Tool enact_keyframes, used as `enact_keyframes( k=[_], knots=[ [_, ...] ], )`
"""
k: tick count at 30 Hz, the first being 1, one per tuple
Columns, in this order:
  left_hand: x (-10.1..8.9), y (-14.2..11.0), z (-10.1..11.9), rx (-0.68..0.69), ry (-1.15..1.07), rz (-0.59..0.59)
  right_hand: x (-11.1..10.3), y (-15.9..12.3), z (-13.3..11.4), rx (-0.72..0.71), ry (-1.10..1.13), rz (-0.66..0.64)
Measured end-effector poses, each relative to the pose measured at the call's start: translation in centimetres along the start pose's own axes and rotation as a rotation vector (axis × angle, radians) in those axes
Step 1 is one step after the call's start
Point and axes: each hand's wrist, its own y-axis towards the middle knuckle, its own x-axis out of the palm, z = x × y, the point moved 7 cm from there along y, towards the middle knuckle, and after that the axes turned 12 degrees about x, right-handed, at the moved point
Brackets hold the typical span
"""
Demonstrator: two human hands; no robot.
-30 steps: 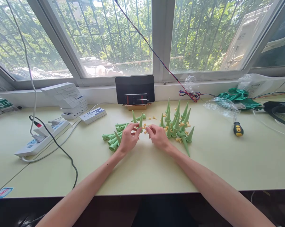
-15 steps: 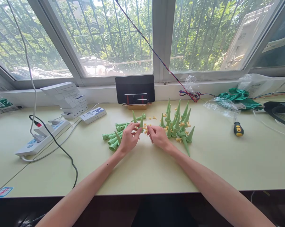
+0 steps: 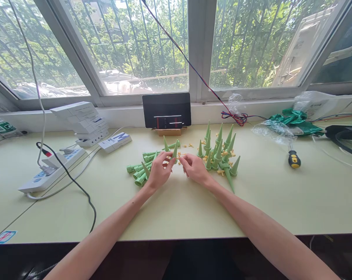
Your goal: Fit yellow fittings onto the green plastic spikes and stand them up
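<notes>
My left hand [image 3: 160, 170] is closed around a green plastic watering spike [image 3: 175, 149], its point upward. Close beside it, my right hand [image 3: 193, 166] pinches a small yellow valve [image 3: 181, 156] against the spike's side; the fingers hide most of this piece. Left of my left hand lie several green spikes and tubes [image 3: 139, 175], partly covered by the hand. On the right stands a cluster of green spikes [image 3: 218, 153], mostly point up, with yellow valves on them. One spike [image 3: 228, 179] there lies with its tip toward me. Loose yellow valves [image 3: 188, 145] lie behind my hands.
A phone [image 3: 168, 122] leans on a dark tablet [image 3: 166, 103] at the back. To the left are white boxes [image 3: 85, 120], a flat box [image 3: 115, 142] and a power strip [image 3: 53, 171] with cables. A screwdriver [image 3: 294, 159] and plastic bags [image 3: 301, 122] lie on the right.
My right hand has shifted slightly left, bringing its fingertips closer to the spike. My left hand and the spike in it have stayed almost still.
</notes>
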Motion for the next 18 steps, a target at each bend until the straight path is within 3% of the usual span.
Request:
enact_keyframes(
  k=[18],
  knots=[
    [0.04, -0.03, -0.1, -0.004, -0.01, -0.01, -0.2, -0.03, -0.14, -0.029, -0.059, 0.047]
  ],
)
